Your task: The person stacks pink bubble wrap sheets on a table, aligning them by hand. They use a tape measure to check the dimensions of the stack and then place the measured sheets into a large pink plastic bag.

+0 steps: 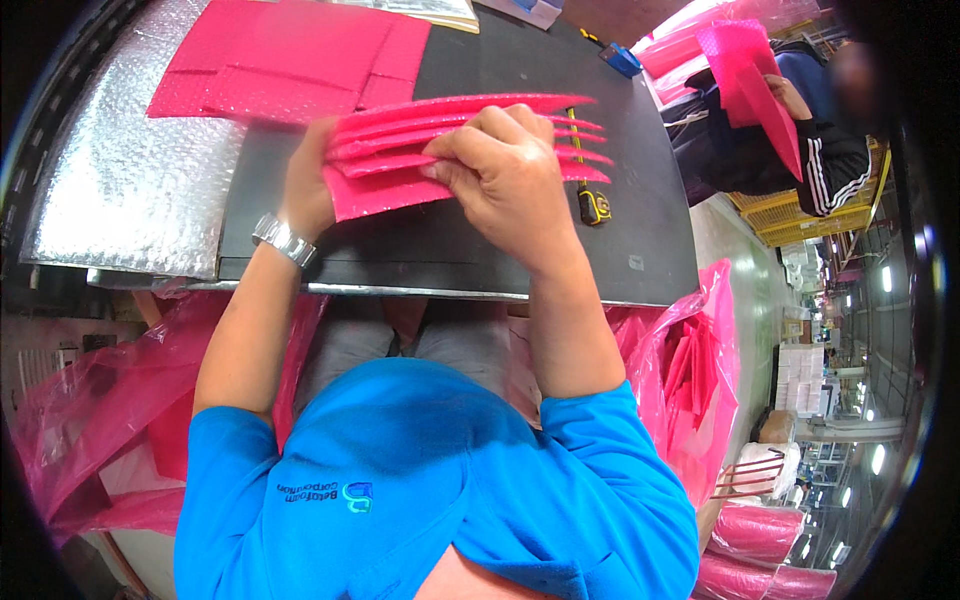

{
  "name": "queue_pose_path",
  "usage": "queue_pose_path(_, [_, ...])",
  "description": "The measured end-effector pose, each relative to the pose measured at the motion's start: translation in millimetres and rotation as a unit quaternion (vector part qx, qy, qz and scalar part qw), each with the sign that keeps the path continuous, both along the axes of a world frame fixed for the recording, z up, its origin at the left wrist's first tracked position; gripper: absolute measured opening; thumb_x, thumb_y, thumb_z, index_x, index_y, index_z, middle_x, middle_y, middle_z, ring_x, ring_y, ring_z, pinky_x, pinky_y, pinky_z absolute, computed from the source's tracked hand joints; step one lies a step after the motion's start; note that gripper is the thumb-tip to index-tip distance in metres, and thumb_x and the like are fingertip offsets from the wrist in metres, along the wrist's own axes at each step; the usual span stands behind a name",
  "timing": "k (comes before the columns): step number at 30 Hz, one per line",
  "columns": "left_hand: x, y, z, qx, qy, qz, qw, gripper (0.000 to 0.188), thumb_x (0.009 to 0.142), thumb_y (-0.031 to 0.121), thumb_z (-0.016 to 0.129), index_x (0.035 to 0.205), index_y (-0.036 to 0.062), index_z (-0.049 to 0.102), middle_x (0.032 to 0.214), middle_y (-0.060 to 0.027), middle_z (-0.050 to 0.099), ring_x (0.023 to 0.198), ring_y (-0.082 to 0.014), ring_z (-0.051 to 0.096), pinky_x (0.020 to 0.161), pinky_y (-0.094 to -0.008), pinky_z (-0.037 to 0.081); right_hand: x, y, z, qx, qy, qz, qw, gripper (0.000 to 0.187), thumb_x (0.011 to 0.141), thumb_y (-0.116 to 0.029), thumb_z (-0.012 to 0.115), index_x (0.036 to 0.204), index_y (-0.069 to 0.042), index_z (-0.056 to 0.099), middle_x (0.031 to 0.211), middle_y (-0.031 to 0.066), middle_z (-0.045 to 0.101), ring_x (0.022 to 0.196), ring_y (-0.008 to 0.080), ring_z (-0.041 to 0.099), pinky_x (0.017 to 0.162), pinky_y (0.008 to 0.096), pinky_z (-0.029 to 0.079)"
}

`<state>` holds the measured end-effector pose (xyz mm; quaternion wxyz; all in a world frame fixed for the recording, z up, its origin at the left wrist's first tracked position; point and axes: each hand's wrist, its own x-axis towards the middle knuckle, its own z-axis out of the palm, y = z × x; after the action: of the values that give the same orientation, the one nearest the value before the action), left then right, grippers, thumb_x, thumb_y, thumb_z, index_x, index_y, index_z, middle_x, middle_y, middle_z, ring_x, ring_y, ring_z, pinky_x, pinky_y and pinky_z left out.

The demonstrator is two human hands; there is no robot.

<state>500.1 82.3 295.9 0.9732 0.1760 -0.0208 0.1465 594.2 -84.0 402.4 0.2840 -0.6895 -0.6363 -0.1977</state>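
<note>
Above the dark table I hold a fanned stack of pink bubble-wrap pouches [385, 190], several layers with their edges apart. My left hand [312, 180], with a metal watch on its wrist, is wrapped round the stack's left end; its fingers are partly hidden behind the layers. At the stack's front, my right hand [505, 170] pinches one of the layers between thumb and fingers. A flat pile of pink bubble-wrap pouches [300, 55] lies beyond the left hand. Just right of the stack, a yellow-and-black tape measure [594, 207] rests with its blade pulled out under the layers.
Silver bubble sheet [130, 170] covers the left of the dark table [450, 255]. A blue tool [620, 60] lies at the far right edge. Pink plastic bags flank me, the right one [690, 370] holding pouches. At the right, another person [770, 130] holds pink sheets.
</note>
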Motion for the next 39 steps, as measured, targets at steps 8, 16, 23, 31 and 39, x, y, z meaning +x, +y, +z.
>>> queue_pose_path(8, [6.6,-3.2,-27.3,0.566,0.063,0.345,0.746,0.038,0.075,0.002,0.065,0.109,0.0056,0.047,0.101,-0.0081,0.058,0.092,-0.0136,0.055,0.082,-0.0283,0.046,1.2,-9.7,2.3,0.139,0.409,0.079,0.898,0.026,0.079,-0.020,0.065,0.064,-0.002,0.055,0.062,0.0021,0.049,0.060,0.0109,0.043,0.055,0.0239,0.035])
queue_pose_path(16, [8.7,-3.0,-28.9,0.563,0.047,0.350,0.747,0.043,0.074,0.004,0.068,0.110,0.0047,0.046,0.100,-0.0070,0.058,0.092,-0.0131,0.055,0.081,-0.0273,0.046,-9.3,0.1,5.0,-0.015,0.054,-0.044,0.997,0.017,0.072,-0.027,0.066,0.075,-0.010,0.066,0.073,0.0053,0.057,0.076,0.0245,0.051,0.072,0.0360,0.037])
queue_pose_path(23, [23.2,19.0,-61.8,0.329,0.109,0.173,0.922,0.050,0.083,0.037,0.047,0.119,0.0023,0.044,0.115,-0.0150,0.053,0.103,-0.0249,0.052,0.091,-0.0386,0.042,-34.0,16.8,1.3,-0.019,-0.020,-0.025,0.999,0.014,0.069,-0.026,0.067,0.079,-0.016,0.068,0.074,0.0029,0.055,0.081,0.0219,0.051,0.081,0.0397,0.034])
queue_pose_path(31, [10.7,5.7,-23.4,0.168,0.090,0.122,0.974,0.037,0.094,0.028,0.031,0.112,0.0009,0.047,0.109,-0.0141,0.055,0.098,-0.0219,0.055,0.086,-0.0355,0.046,-41.2,1.3,2.3,-0.057,0.127,0.148,0.979,0.015,0.081,-0.022,0.056,0.076,-0.008,0.054,0.075,0.0059,0.050,0.083,0.0265,0.049,0.096,0.0509,0.022])
queue_pose_path(39, [7.3,-0.7,-24.8,0.291,0.045,0.207,0.933,0.043,0.091,0.036,0.039,0.115,0.0005,0.047,0.113,-0.0128,0.054,0.102,-0.0216,0.054,0.089,-0.0345,0.043,33.2,-74.4,7.5,0.199,0.352,-0.140,0.904,0.028,0.082,-0.025,0.062,0.068,-0.003,0.052,0.067,0.0045,0.050,0.064,0.0154,0.047,0.065,0.0220,0.040])
